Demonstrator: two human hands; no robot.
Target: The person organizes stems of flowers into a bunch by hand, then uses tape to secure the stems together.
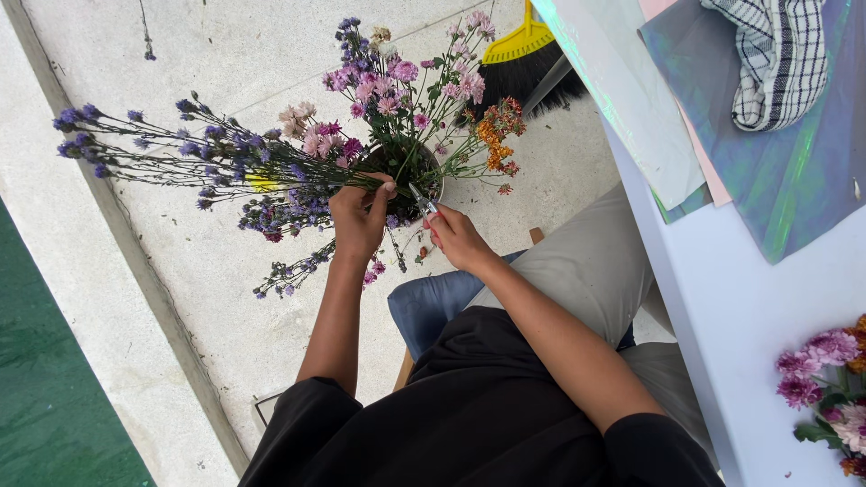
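Observation:
My left hand (359, 216) grips a long branching stem of small purple flowers (171, 149), which stretches out to the left. My right hand (456, 236) holds small scissors (421, 200) with red handles, their blades pointing at the cut end of that stem beside my left thumb. Just beyond both hands stands a dark bucket (433, 180) packed with pink, purple and orange flowers (406, 90). The bucket's body is mostly hidden by the blooms.
A white table (758, 307) on the right carries iridescent wrapping sheets (785, 171), a checked cloth (776, 59) and a small bunch of pink flowers (825, 379). A yellow-and-black broom (523, 59) lies behind the bucket. I sit on a blue-cushioned stool (433, 307) over concrete floor.

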